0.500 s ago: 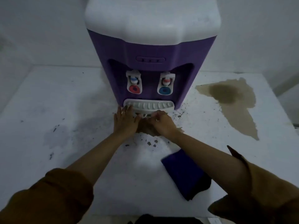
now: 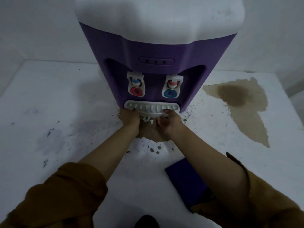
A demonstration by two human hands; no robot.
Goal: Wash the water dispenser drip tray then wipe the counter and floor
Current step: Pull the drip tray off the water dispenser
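Both hands grip the white slotted plastic drip tray [image 2: 151, 109] at the foot of the purple and white water dispenser [image 2: 156, 51]: left hand [image 2: 130, 116] at its left end, right hand [image 2: 170, 120] at its right. A brown spill [image 2: 243, 102] stains the white desk [image 2: 57, 104]; a folded purple cloth [image 2: 185, 180] lies beside the right forearm.

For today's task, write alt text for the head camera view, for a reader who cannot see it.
A person's left hand and right hand grip the white drip tray at the foot of a purple water dispenser on a dirty white counter. A brown spill lies to the right, a purple cloth nearer the person.
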